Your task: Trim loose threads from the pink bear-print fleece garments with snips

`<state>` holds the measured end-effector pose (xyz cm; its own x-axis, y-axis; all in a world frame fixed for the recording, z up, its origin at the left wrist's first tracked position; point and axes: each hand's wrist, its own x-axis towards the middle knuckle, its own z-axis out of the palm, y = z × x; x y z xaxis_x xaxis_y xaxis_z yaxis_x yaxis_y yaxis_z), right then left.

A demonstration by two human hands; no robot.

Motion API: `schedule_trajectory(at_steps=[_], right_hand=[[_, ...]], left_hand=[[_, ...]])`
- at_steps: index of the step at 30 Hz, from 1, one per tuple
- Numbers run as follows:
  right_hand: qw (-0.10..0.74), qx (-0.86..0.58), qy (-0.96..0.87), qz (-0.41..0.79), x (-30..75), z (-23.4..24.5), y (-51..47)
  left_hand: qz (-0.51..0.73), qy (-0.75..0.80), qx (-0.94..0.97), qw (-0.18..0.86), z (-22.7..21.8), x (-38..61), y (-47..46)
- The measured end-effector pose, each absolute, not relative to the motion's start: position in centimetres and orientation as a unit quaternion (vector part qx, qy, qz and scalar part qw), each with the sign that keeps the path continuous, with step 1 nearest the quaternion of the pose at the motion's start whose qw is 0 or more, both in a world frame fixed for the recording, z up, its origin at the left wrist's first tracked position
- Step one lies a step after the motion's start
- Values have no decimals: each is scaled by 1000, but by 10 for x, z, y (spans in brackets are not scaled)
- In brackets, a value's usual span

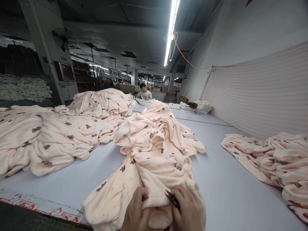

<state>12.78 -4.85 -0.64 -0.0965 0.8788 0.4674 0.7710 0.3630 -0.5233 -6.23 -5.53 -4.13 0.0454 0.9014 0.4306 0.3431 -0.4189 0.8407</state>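
A pale pink fleece garment (158, 173) with small brown printed figures lies bunched on the table in front of me. My left hand (137, 210) is closed on the garment's near edge, with fingers and thumb pinching the cloth. In my right hand (185, 208) are small dark thread snips (172, 199), their pointed blades aimed up and left over the fabric. That hand also rests against the cloth. Part of the snips is hidden by my fingers.
Heaps of the same pink fleece lie at the left (55, 138) and right (271, 157) of the white table (216, 192). Across the table a person (145, 93) bends over some work. Folded white pieces (203, 107) sit by the wall, where striped cloth (260, 86) hangs.
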Motion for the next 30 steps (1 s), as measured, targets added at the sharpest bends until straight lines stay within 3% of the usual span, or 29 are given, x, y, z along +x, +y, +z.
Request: schedule_trajectory(at_steps=[11, 19, 26, 30], right_hand=[[299, -493, -815, 56, 104, -5, -61], [314, -520, -794, -2, 107, -3, -60], [389, -551, -735, 74, 103, -25, -57], [371, -578, -719, 111, 109, -19, -44]], left_hand=[[542, 470, 676, 170, -51, -65, -53], [528, 478, 682, 169, -58, -66, -51], [532, 487, 646, 251, -47, -61, -51], [470, 457, 637, 406, -37, -64, -47]])
